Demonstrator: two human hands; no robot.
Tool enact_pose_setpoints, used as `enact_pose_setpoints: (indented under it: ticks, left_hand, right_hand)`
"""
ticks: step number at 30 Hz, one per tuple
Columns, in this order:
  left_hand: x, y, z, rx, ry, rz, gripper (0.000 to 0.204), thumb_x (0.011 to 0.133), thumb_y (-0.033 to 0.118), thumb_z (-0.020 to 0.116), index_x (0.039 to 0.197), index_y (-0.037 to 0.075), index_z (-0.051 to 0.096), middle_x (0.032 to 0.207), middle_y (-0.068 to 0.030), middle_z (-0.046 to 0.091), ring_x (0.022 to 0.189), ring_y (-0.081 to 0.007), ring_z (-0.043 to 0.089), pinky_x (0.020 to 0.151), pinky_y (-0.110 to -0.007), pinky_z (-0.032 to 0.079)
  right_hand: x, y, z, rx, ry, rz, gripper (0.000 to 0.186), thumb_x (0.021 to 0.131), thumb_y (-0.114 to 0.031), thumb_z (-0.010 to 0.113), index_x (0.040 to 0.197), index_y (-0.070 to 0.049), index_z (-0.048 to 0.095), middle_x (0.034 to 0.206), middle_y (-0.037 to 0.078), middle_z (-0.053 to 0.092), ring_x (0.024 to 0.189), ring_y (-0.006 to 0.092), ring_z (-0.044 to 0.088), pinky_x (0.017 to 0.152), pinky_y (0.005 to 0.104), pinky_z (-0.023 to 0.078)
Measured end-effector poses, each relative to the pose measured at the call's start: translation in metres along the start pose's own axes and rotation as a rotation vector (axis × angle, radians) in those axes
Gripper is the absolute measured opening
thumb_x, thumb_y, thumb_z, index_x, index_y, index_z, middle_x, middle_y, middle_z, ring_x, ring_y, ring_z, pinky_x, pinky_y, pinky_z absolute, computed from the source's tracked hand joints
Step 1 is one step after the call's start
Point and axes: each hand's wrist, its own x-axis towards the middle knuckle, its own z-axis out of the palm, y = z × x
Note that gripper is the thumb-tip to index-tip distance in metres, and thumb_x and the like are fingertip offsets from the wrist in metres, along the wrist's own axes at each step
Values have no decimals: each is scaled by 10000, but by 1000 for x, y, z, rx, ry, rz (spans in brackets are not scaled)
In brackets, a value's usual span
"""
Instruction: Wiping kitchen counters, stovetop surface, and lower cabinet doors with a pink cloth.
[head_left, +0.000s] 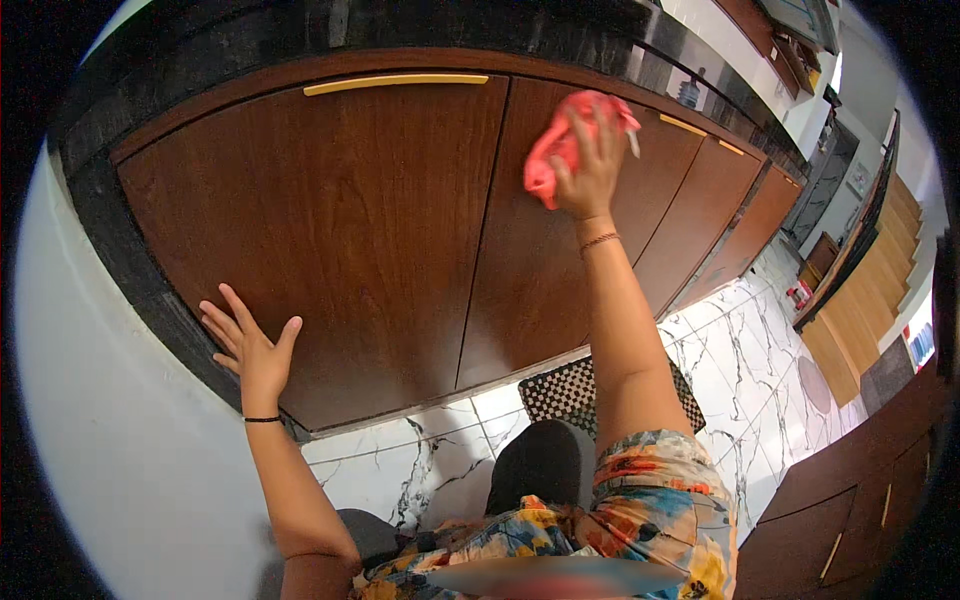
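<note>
My right hand [590, 165] presses a red cloth [550, 150] against the upper part of a brown wooden cabinet door [530, 280], left of a short gold handle [683, 125], with its fingers over the cloth. My left hand [250, 340] has its fingers spread at the lower left of the wider cabinet door [330, 220], near the black stone edging [170, 280]. A long gold handle [396, 82] runs along that door's top.
A black stone counter [400, 25] runs above the cabinets. A checkered mat [555, 390] lies on the marble-patterned floor [740, 360]. Wooden stairs [850, 310] with a dark railing rise at the right, and more brown cabinets [840, 500] stand at the lower right. A white wall [100, 380] is at the left.
</note>
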Motion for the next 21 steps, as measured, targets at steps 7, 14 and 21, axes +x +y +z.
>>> enact_pose_setpoints:
  ticks: [7,14,21]
  left_hand:
    - [-3,-3,-8,-5,19,11,1033,747,571,621,1446,258,-72,1486,-162,-171,1371,-373,-118,974,-711,41]
    - [5,7,15,-82,178,-6,969,772,568,600,1453,263,-17,1493,-172,-127,1375,-380,-74,970,-712,49]
    - [-20,42,6,-324,411,176,822,816,364,615,1448,126,146,1490,-221,55,1383,-356,59,1061,-563,95]
  right_hand:
    - [-64,81,-1,2,286,518,543,883,-348,496,1334,-63,394,1375,188,341,1318,352,231,1074,465,157]
    - [-18,-79,18,94,-103,126,677,750,-371,615,1363,-203,380,1437,158,269,1358,389,131,1084,559,61]
    - [-38,-86,29,61,-37,-17,317,760,-356,645,1056,-249,601,1300,69,474,1224,311,409,1027,495,275]
